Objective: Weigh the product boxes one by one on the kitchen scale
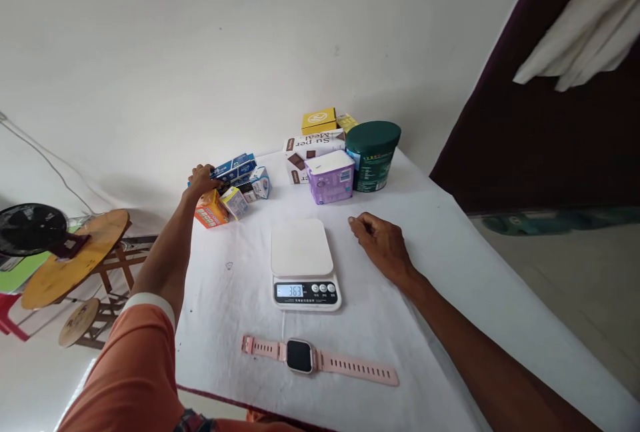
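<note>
My left hand (203, 181) reaches to the far left of the table and closes its fingers on a blue and white box (233, 168) lying on a pile of small packets (227, 202). Resting on the white tablecloth (440, 232) right of the scale is my right hand (380, 240), loosely curled and holding nothing. A white kitchen scale (303, 262) stands between my hands, its platform bare and its display showing digits. A pink smartwatch (317, 357) lies flat in front of the scale.
At the back stand a purple packet (330, 177), a dark green tub (373, 154), a white and brown carton (305, 152) and a yellow box (319, 120). A round wooden stool (75, 252) and a black fan (30, 227) are left of the table.
</note>
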{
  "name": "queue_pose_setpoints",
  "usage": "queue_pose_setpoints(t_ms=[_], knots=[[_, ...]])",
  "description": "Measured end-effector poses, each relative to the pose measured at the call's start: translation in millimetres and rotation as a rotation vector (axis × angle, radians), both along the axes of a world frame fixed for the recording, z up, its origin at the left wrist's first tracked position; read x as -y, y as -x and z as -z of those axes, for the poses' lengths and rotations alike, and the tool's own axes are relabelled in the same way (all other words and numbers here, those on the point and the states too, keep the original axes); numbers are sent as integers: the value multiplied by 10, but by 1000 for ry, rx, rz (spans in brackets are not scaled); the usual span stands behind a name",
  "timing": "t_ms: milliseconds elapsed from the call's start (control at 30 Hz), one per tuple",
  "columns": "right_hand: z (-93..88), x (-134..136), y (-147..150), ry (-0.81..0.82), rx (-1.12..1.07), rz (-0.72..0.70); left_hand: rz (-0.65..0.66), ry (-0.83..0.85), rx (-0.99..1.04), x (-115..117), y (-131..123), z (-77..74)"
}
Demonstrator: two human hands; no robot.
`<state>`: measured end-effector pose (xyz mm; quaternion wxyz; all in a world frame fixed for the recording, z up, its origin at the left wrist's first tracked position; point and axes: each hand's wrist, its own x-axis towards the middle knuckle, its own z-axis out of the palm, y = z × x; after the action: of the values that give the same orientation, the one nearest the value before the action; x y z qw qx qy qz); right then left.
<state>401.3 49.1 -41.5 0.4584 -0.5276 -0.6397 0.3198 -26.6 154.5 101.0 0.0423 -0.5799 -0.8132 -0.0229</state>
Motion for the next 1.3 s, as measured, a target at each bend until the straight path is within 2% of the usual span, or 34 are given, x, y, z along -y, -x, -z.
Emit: queue_pose_setpoints(t_ms=[133,233,367,467,567,700,800,867,1033,1300], knots=[[-16,10,7,-2,12,13,-29,-121,18,113,-1,-40],[-11,13,11,-12,6,18,-15,-300,20,256,2,-219],[2,12,15,-20,-15,24,146,-405,-24,585,-176,-548],[-1,38,18,-25,-11,16,323,-392,-16,898,-515,-609],[-17,100,12,-32,-8,12,513,-350,62,1191,-944,-400],[-36,166,-26,6,-78,20,744,-247,208,1483,-1457,95],[-32,143,-56,11,-158,41,791,-126,255,1588,-1665,390],[-26,106,-69,7,-205,65,783,-64,261,1603,-1703,501],[-33,60,-109,22,-242,149,760,-2,240,1561,-1631,567],[-75,39,-156,17,-312,224,787,-48,216,1546,-1673,392]])
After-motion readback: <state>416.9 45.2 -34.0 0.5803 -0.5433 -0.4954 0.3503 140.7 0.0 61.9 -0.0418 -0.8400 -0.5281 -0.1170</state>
